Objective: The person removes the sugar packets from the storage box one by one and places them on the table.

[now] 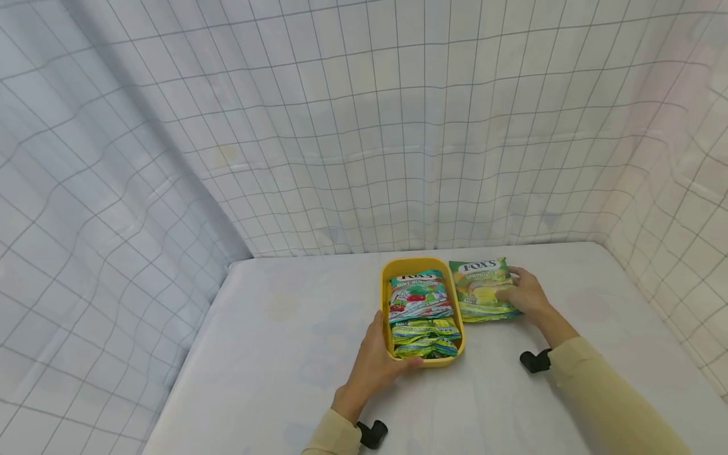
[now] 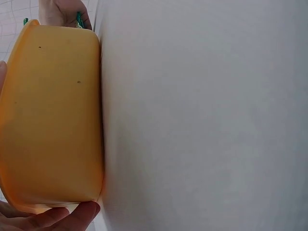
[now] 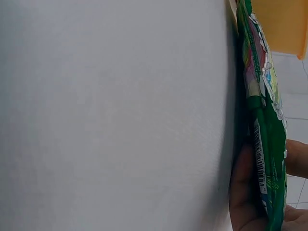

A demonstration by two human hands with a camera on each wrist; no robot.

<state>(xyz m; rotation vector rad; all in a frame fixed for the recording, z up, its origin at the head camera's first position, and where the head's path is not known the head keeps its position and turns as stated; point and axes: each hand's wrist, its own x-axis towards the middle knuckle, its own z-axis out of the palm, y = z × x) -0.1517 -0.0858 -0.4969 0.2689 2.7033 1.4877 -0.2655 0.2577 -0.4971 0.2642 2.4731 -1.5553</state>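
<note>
A yellow plastic tub (image 1: 423, 363) stands on the table, packed with candy bags. On top at its far end is a Fox's Mint Blossom bag (image 1: 419, 297), and yellow-green bags (image 1: 425, 338) stand packed at its near end. My left hand (image 1: 375, 360) grips the tub's near left corner, with fingertips (image 2: 79, 216) against its side and the thumb by the near rim. To the right of the tub lies a green Fox's Spring Tea candy bag (image 1: 480, 287). My right hand (image 1: 529, 294) pinches its right edge, thumb above and fingers (image 3: 243, 187) beneath.
The white table (image 1: 284, 354) carries the tub and the bag near its back edge. A white grid-patterned curtain (image 1: 364, 126) hangs behind the table and along both sides. Black camera mounts (image 1: 372, 435) sit on both wrists.
</note>
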